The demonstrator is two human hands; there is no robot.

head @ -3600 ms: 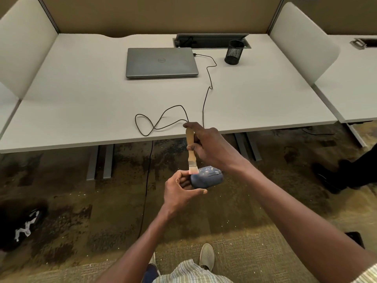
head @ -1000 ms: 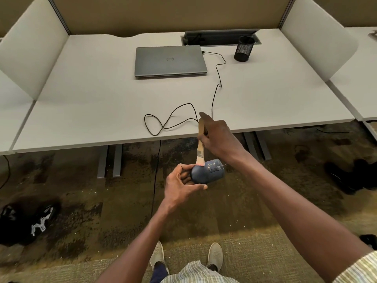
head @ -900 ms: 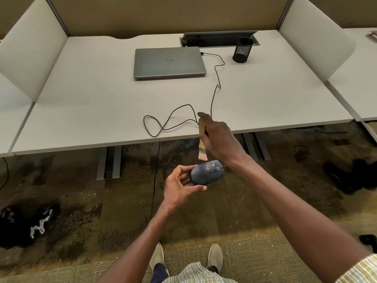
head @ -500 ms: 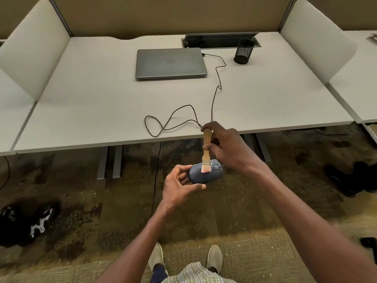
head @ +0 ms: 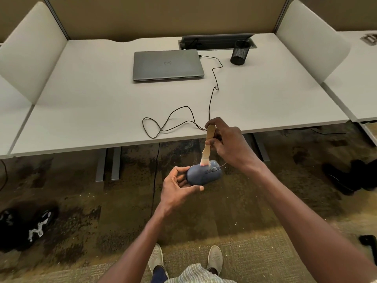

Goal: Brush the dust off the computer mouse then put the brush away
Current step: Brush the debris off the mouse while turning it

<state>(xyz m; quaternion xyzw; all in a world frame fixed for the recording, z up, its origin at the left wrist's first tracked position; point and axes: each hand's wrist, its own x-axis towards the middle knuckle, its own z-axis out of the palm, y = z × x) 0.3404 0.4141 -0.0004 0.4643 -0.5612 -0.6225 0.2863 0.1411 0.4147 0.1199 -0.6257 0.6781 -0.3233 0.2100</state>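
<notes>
A blue-grey computer mouse (head: 204, 175) is held in the air in front of the desk's near edge, gripped at its rear end by my left hand (head: 177, 186). My right hand (head: 228, 142) is closed around the wooden handle of a small brush (head: 208, 142), which points down. Its pale bristles touch the top of the mouse near the scroll wheel. The mouse's black cable (head: 173, 121) loops over the white desk (head: 91, 111) and runs back to a closed grey laptop (head: 167, 65).
A black mesh pen cup (head: 239, 52) stands at the back right of the desk, beside an open cable tray (head: 216, 41). White dividers flank the desk. Below lies patterned carpet with dark shoes (head: 26, 227) at left and another pair (head: 355, 176) at right.
The brush lifted off the mouse about a second ago, then came back down; its bristles now rest on the mouse's top near the wheel. My left hand has kept the mouse nearly still.
</notes>
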